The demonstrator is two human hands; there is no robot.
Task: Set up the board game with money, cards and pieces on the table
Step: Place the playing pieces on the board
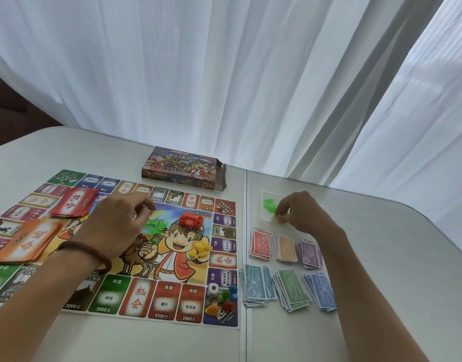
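Note:
The colourful game board (169,301) lies flat on the white table (381,270). My left hand (120,223) hovers over the board's middle, fingers curled above small green pieces (152,223); whether it holds one is hidden. My right hand (303,212) pinches a small yellow piece (278,217) at a clear plastic bag (266,205) holding green pieces. Red houses (190,220) and yellow pieces (200,249) sit in piles on the board. Red cards (74,203) and orange cards (31,242) lie at the left. Several stacks of paper money (287,275) lie right of the board.
The open game box (182,168) lies at the table's far edge before white curtains. A die (212,289) and coloured pawns (224,299) sit on the board's near right corner. A seam (244,257) runs between the two table halves.

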